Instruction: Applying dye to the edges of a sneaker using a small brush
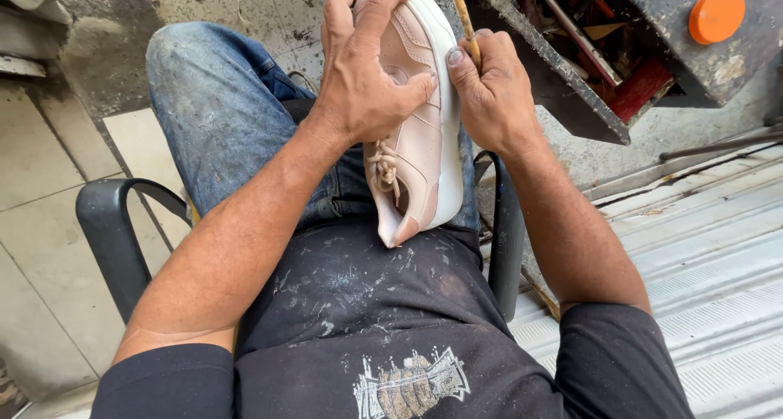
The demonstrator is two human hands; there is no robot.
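Sneaker (420, 142) sits on the lap, left hand (363, 68) wrapped over its upper, right hand (489, 93) fingers clamped on a wooden stick (463, 15) at the white sole; looks mid-job.

Soft even daylight, sharp focus, faint shadows

It looks like a small shoe-repair workshop: a grimy tool box (571, 68) full of tools, stained concrete floor (106, 68), worn plastic chair (114, 231).
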